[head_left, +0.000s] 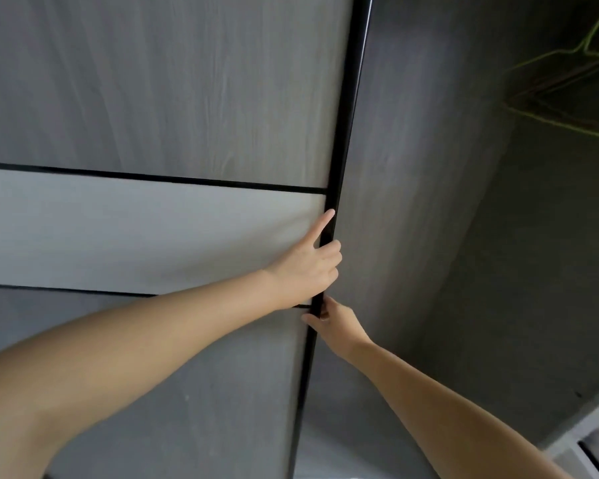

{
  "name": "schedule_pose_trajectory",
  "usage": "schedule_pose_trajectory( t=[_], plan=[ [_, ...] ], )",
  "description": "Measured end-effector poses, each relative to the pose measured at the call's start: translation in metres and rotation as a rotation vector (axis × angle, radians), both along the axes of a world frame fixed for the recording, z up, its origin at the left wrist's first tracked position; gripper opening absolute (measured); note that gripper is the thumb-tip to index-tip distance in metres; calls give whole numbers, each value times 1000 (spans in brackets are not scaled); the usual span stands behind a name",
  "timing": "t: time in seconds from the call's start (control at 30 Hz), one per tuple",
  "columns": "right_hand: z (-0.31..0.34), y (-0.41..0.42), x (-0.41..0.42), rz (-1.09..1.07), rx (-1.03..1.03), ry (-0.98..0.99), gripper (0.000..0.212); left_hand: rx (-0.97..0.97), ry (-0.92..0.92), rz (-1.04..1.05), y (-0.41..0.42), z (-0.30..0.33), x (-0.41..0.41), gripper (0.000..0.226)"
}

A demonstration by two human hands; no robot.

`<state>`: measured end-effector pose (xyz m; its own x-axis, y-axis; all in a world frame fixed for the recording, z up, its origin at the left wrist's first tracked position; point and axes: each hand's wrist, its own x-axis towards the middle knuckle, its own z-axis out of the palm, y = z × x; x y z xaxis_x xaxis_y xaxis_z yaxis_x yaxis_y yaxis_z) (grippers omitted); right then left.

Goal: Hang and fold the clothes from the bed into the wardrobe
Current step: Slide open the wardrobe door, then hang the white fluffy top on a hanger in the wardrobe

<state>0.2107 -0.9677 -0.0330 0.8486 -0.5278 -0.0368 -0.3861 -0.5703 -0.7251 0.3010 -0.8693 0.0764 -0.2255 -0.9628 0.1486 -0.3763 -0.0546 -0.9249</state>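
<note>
A grey wood-grain sliding wardrobe door fills the left of the view, with a paler band across its middle and a black vertical edge frame. My left hand grips that black edge, its forefinger stretched up along it. Just below, my right hand holds the same edge from the open side, thumb on the front. To the right the wardrobe's dark interior is exposed. No clothes are in sight.
Several empty wire hangers, green and reddish, hang at the top right inside the wardrobe. A pale shelf or drawer front shows at the lower right corner.
</note>
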Motion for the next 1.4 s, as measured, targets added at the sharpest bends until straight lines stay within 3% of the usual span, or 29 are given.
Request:
schedule_pose_trajectory(
  t=[0.23, 0.4, 0.5, 0.67, 1.0, 1.13, 1.27, 1.4],
  plan=[
    [3, 63, 55, 95, -145, 21, 30, -23, 40, 105, 66, 0, 43, 18],
    [4, 96, 83, 136, -255, 79, 33, -43, 68, 179, 100, -5, 64, 32],
    [3, 109, 97, 169, -316, 82, 41, -55, 82, 213, 115, -4, 73, 32],
    [-4, 120, 114, 208, -405, 158, 77, -63, 74, 249, 130, -5, 82, 38],
    [-1, 118, 113, 249, -431, 199, 76, -39, 101, 316, 138, -5, 79, 34],
    [3, 91, 91, 279, -463, 167, 67, -65, 257, 362, 133, -6, 66, 49],
    [6, 46, 57, 118, -490, 206, 59, -62, 381, 268, 93, -15, 43, 35],
    [12, -4, 3, -118, -501, 276, 56, -90, 796, 321, 18, -33, 14, 34]
  ],
)
